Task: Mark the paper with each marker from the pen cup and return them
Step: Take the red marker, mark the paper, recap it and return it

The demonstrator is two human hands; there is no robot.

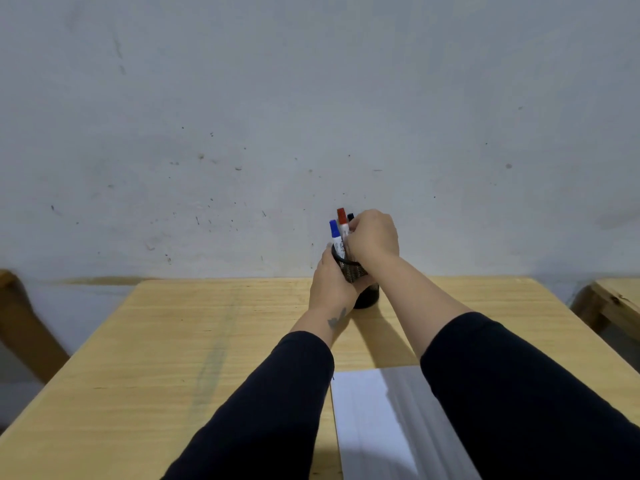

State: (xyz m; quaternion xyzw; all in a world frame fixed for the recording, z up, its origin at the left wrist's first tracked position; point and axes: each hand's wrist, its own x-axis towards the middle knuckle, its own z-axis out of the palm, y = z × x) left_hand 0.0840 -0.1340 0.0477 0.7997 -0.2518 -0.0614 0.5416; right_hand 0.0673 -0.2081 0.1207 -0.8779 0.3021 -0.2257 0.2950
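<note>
A black mesh pen cup [360, 285] stands at the far edge of the wooden table [207, 341]. My left hand [330, 282] wraps around its left side and holds it. Three markers stick out of the cup: a blue-capped one [335, 237], a red-capped one [342, 220] and a dark-capped one [350, 216]. My right hand [372, 237] is closed over the markers from the right, its fingers around the red-capped one's white barrel. A white sheet of paper [374, 420] lies near me, partly under my right forearm.
A grey, speckled wall [311, 116] rises directly behind the table. Wooden furniture pieces stand at the far left [20, 323] and the far right [613, 303]. Bare tabletop spreads to the left of my arms.
</note>
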